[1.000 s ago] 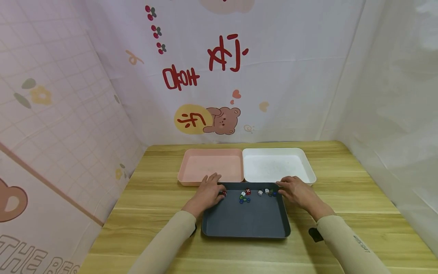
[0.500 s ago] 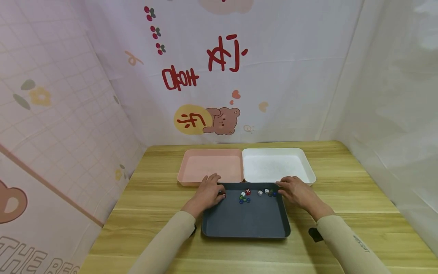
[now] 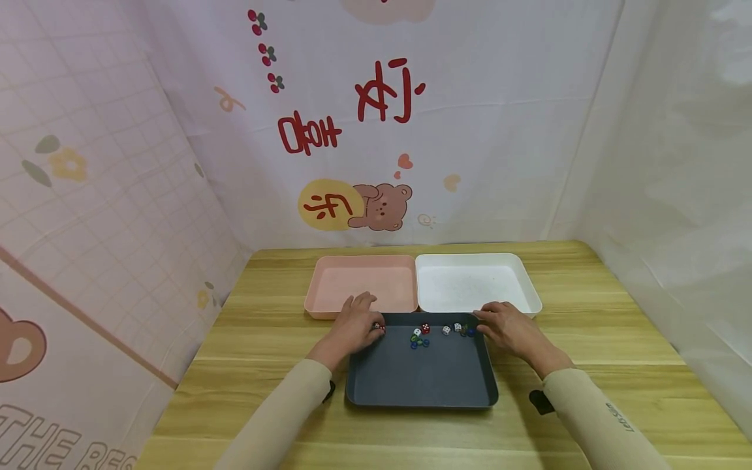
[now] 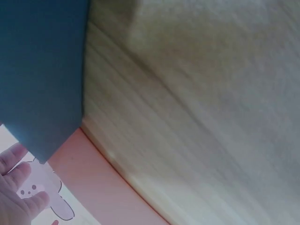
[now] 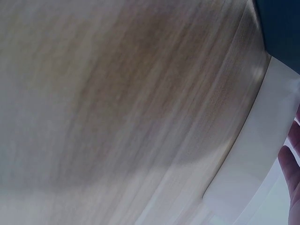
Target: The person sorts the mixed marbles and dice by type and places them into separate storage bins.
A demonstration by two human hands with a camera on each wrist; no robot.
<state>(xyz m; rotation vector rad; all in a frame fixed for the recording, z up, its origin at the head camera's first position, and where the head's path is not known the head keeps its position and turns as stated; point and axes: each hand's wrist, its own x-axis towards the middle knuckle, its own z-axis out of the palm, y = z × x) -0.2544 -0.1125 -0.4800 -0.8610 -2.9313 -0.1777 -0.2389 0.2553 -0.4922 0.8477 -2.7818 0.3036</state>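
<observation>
In the head view, a dark grey tray (image 3: pixel 423 375) holds several small pieces along its far side. My left hand (image 3: pixel 348 326) reaches over the tray's far left corner, thumb and forefinger pinching a red die (image 3: pixel 382 328). Past it lie another red die (image 3: pixel 425 329), a white die (image 3: pixel 417 333) and small round blue and green pieces (image 3: pixel 415 344). My right hand (image 3: pixel 510 328) rests at the far right corner, thumb and forefinger apart, beside a blue piece (image 3: pixel 471 332). Two white dice (image 3: pixel 446 330) lie nearby. Each wrist view catches only some fingers, straight or slightly bent.
A pink tray (image 3: pixel 363 281) and a white tray (image 3: pixel 477 284) stand side by side just behind the grey tray. All are on a wooden table (image 3: pixel 276 352). Printed curtains (image 3: pixel 499 130) hang along its back and sides.
My left hand has shifted slightly away and to the left, and the red die at its fingertips has moved with it. My right hand and the trays look unmoved.
</observation>
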